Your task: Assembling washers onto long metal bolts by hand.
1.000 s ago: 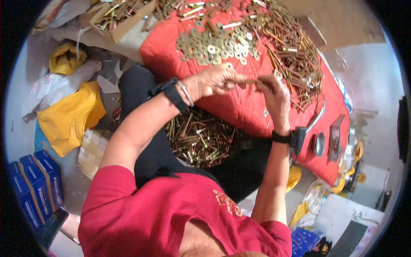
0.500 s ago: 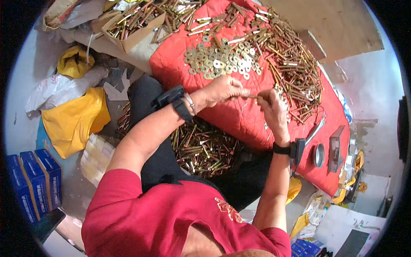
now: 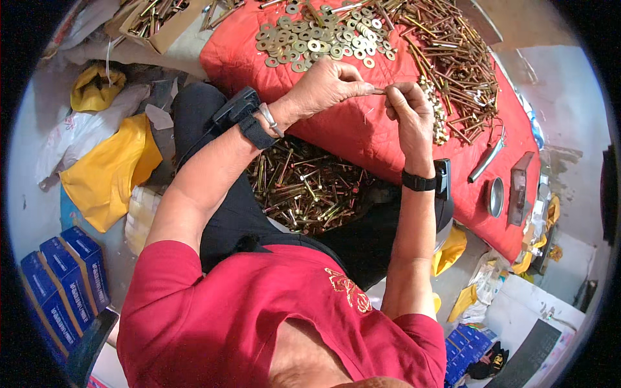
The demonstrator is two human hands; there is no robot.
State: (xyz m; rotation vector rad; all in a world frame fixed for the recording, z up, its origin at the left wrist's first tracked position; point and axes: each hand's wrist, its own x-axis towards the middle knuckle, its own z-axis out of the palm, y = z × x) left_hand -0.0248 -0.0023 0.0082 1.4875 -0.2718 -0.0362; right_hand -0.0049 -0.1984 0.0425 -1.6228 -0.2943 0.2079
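Above the red quilted cover [image 3: 349, 139], both my hands meet at a short, thin metal bolt [image 3: 380, 92]. My left hand [image 3: 328, 85] pinches its left end, while the fingers of my right hand [image 3: 410, 111] close round the other end and hide it. Beyond my left hand is a spread of flat brass-coloured washers [image 3: 314, 45]. Next to my right hand lies a cluster of small pale nuts [image 3: 440, 123], partly covered by that hand. A large heap of brass-coloured metal rods [image 3: 453, 58] reaches along the cover's far right side.
Between my legs, below the cover's edge, is a pile of long bolts [image 3: 304, 187]. A metal cup [image 3: 495, 197], a metal block [image 3: 520, 187] and a grey-handled tool [image 3: 486, 160] rest on the right. Blue boxes [image 3: 65, 278] and a yellow bag [image 3: 113, 171] are at left.
The view has shifted, so the cover and heaps sit higher in it. Both hands still hold the bolt between them, with the fingers closer together and less of it showing.
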